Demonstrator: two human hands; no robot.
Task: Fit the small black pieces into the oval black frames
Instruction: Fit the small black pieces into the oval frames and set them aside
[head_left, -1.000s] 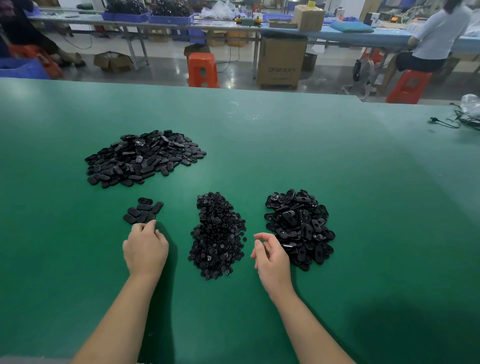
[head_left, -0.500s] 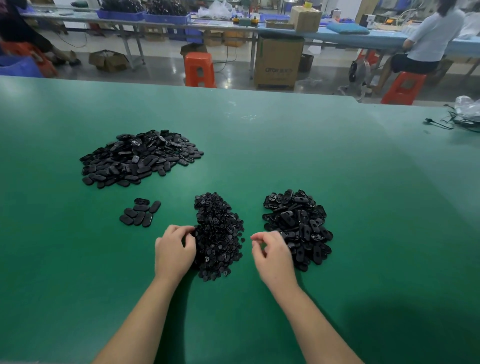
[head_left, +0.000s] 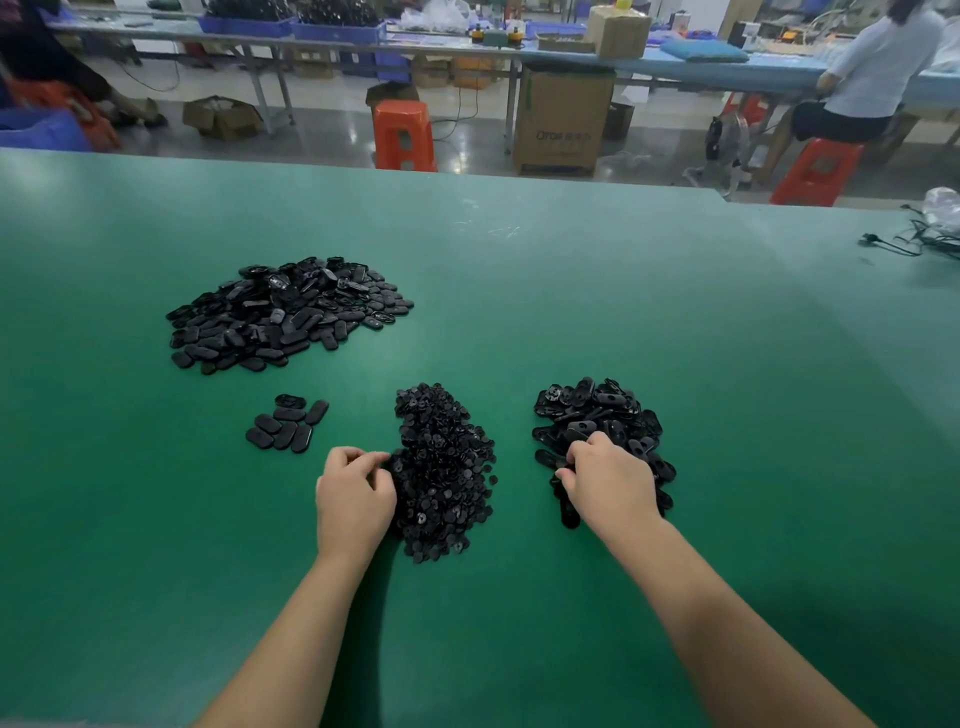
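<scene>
The left hand (head_left: 355, 498) lay curled at the near-left edge of the heap of small black plastic pieces (head_left: 441, 470), fingertips pinching among them; the right hand (head_left: 608, 480) clutched into the pile of oval black plastic frames (head_left: 597, 415); both heaps sat on the green table (head_left: 571, 291).

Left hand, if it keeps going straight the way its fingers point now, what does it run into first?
The left hand has its curled fingertips aimed right, at the near-left edge of the pile of small black pieces. That pile comes first; they look already touching, though contact is hard to confirm.
</scene>
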